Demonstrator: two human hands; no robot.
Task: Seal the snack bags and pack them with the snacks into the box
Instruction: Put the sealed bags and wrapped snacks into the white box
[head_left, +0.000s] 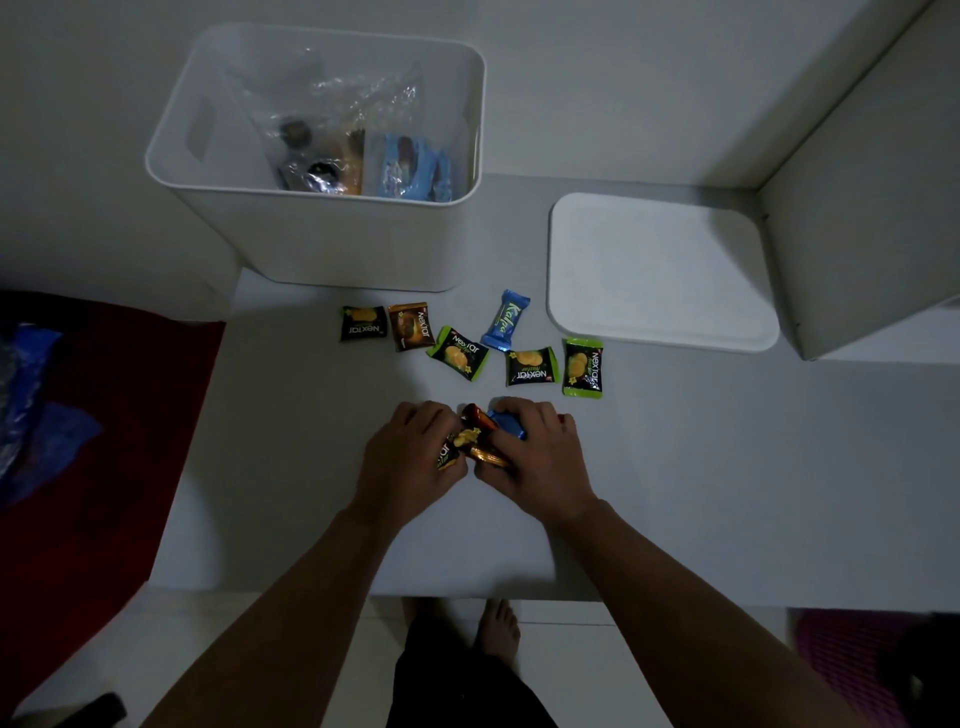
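My left hand (408, 452) and my right hand (535, 457) are pressed together on the table, gathering a small pile of wrapped snacks (475, 434): a black-and-yellow one, an orange-brown one, a blue one. Farther back lie several loose snacks: a black Nextar pack (363, 323), a brown one (412, 326), a green one (458, 353), a blue Kalpa bar (505, 320), another black pack (531, 367) and a green pack (583, 368). The white box (332, 244) stands behind them. Inside it are clear plastic snack bags (322, 140) and a light-blue packet (410, 169).
The box's white lid (660, 270) lies flat at the right. A white cabinet side (857, 218) rises at far right. A dark red cloth (104, 415) with blue plastic (26, 405) lies on the left. My bare foot (498, 629) shows below the table's front edge.
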